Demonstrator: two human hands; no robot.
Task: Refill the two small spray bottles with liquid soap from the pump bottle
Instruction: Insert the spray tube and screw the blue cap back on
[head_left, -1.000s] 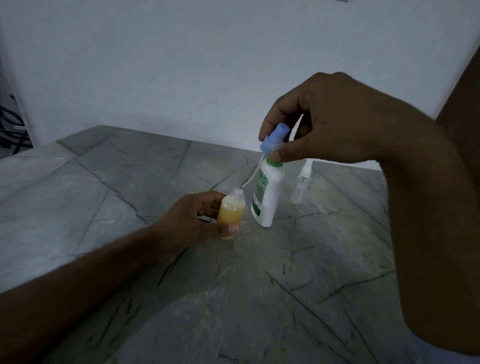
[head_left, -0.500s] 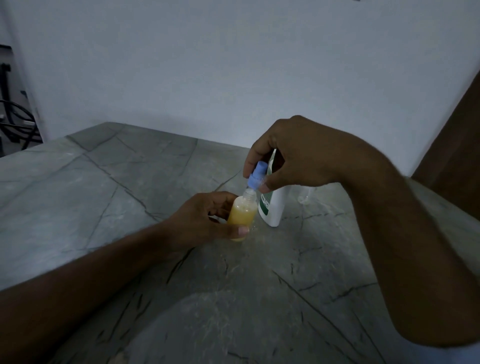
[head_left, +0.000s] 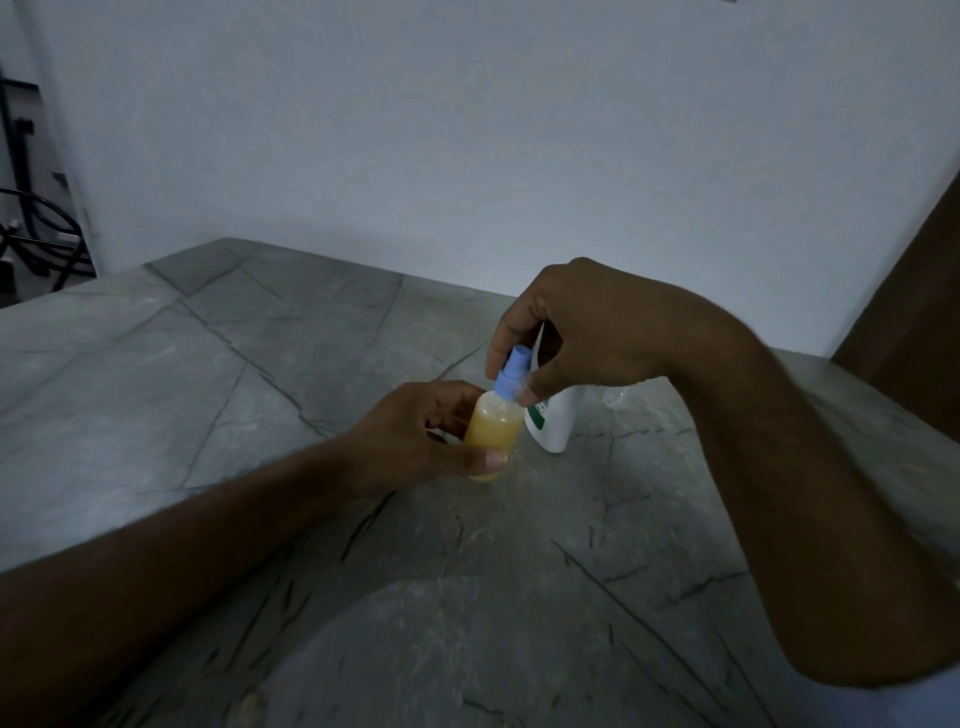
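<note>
I see my left hand (head_left: 415, 436) curled round the small spray bottle (head_left: 492, 436), which stands on the grey stone table (head_left: 208, 395), long axis near upright, leaning slightly right, neck up, full of yellow soap. My right hand (head_left: 587, 332) pinches the blue spray cap (head_left: 511, 376) sitting on its neck. The white pump bottle (head_left: 558, 421) stands just behind, a clear empty bottle (head_left: 618, 396) beyond it.
</note>
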